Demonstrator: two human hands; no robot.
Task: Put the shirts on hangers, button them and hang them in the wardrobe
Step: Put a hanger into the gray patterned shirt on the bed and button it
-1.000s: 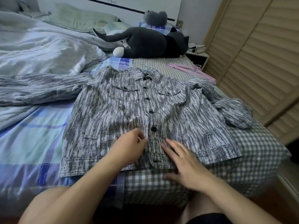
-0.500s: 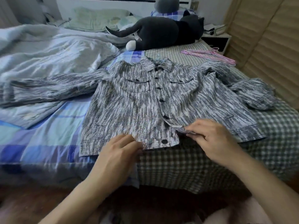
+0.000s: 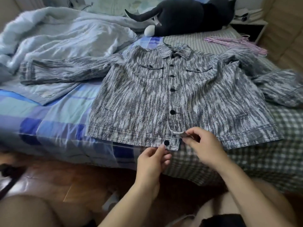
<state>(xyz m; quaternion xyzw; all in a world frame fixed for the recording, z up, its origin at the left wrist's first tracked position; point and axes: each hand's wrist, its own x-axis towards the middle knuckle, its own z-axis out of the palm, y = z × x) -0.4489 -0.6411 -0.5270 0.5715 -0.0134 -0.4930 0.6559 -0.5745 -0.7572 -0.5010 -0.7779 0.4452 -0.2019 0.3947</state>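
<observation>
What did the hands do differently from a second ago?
The right hand lifted off the shirt front and now pinches the loose placket edge at the hem. The left hand slid down from beside the placket to the hem, its fingertips just under the bottom button. The shirt stayed flat on the bed; the pink hangers and plush cat stayed put.
</observation>
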